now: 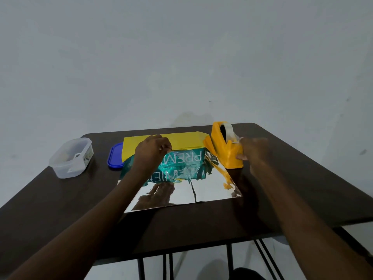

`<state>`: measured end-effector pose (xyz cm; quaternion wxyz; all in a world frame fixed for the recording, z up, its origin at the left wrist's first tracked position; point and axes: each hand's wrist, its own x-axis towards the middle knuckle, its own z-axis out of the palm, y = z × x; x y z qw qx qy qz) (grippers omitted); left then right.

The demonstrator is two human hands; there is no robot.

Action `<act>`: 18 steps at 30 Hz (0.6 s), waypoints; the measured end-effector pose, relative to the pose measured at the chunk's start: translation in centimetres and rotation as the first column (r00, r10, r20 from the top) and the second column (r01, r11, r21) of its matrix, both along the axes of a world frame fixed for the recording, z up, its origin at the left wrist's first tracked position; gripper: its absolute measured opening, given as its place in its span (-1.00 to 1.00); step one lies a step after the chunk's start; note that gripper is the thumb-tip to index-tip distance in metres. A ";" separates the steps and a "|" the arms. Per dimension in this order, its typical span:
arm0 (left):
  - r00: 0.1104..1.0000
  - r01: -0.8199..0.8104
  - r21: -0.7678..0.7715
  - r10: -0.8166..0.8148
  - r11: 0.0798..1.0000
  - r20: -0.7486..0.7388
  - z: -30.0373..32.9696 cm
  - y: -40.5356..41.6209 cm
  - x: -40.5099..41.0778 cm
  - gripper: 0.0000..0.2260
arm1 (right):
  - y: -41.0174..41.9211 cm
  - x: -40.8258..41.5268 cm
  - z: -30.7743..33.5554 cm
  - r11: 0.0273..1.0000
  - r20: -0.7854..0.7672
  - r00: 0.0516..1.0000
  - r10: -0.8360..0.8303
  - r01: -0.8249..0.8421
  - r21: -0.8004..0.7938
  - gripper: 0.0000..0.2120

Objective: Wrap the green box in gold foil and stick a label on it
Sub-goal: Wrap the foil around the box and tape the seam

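Left grip (153, 152) pinches foil (181, 141) atop green box (181, 160); right grip (255, 152) (blurred) holds dispenser (224, 146).

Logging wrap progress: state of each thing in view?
Green box: on foil, top covered, near side bare.
Foil: near half flat on table.
Tape dispenser: upright, right hand at it.
Left hand: holds foil down.
Clear tub: open.
Blue lid: off.

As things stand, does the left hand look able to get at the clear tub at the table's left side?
Probably yes, but not freely. The clear tub sits uncovered with bare table around it, nothing between. But the left hand is holding the gold foil down on the green box, so it would have to let go.
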<state>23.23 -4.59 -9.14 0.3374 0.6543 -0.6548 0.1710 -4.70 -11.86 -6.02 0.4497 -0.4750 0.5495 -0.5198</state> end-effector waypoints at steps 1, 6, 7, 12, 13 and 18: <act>1.000 0.000 0.003 0.000 1.000 -0.001 0.0 0.0 0.0 -0.91 | 0.1 0.0 -0.4 1.000 -0.002 1.000 0.001 -0.001 -0.019 -0.84; 1.000 0.003 -0.004 -0.003 1.000 -0.019 0.0 0.1 -0.1 -0.92 | -0.4 -0.2 -2.7 0.993 -0.188 0.978 -0.088 0.072 -0.090 -0.73; 1.000 0.004 -0.007 -0.005 1.000 -0.025 0.0 0.1 -0.1 -0.92 | -0.6 -0.2 -2.8 0.991 -0.188 0.977 -0.103 0.085 -0.102 -0.72; 1.000 -0.002 -0.011 0.001 1.000 -0.030 0.0 0.0 -0.2 -0.92 | -1.1 0.1 -3.9 0.998 -0.036 0.998 -0.060 0.061 0.025 -0.74; 0.999 -0.002 -0.012 0.002 1.000 -0.032 0.0 0.0 -0.2 -0.92 | -1.0 0.3 -4.2 0.997 -0.002 0.998 -0.067 0.067 0.033 -0.76; 0.999 -0.008 -0.008 0.007 1.000 -0.047 0.0 -0.1 -0.1 -0.91 | -0.5 1.0 -4.5 0.988 0.157 0.983 -0.099 0.078 0.130 -0.75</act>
